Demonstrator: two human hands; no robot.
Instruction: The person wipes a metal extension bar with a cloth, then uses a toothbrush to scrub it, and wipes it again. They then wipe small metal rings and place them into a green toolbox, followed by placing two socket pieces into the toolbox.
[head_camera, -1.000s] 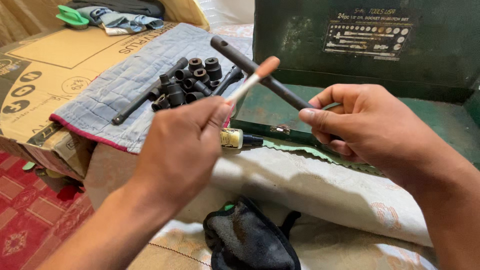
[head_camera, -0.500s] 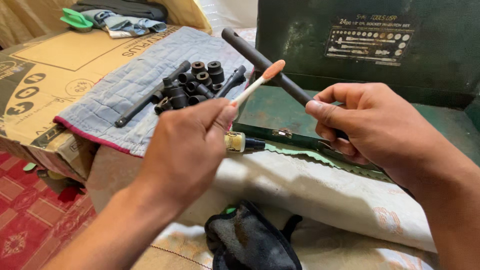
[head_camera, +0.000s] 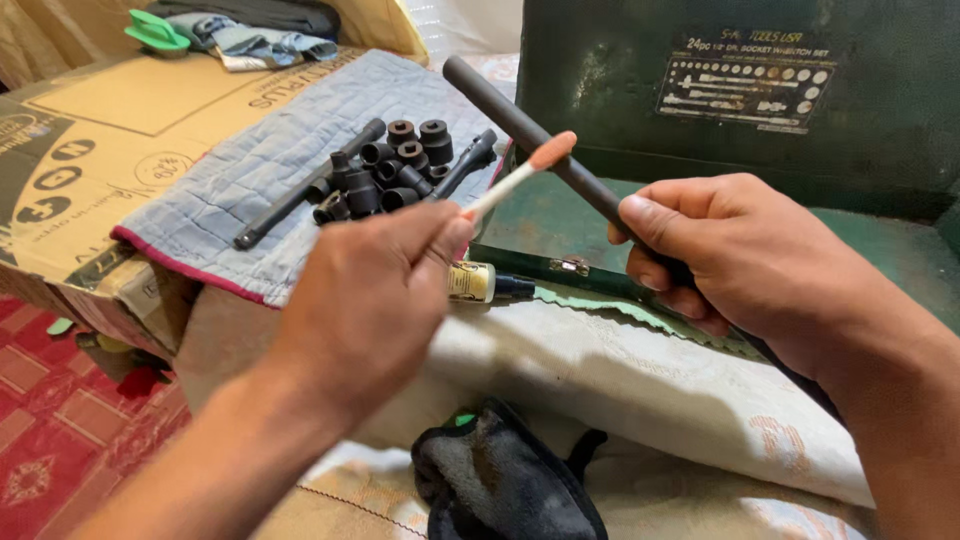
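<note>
Lying on quilted cloth (head_camera: 250, 165): sockets (head_camera: 385, 175), cardboard (head_camera: 110, 130) beneath.

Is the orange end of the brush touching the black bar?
Touching. The head view shows the brush, held by the left hand, with its orange tip lying right on the black bar that the right hand holds, no gap visible.

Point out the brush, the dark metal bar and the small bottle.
brush (head_camera: 548, 152), head view, on its orange bristle tip.
dark metal bar (head_camera: 510, 115), head view, mid-shaft above the right hand.
small bottle (head_camera: 468, 282), head view, on its yellowish label.
</note>
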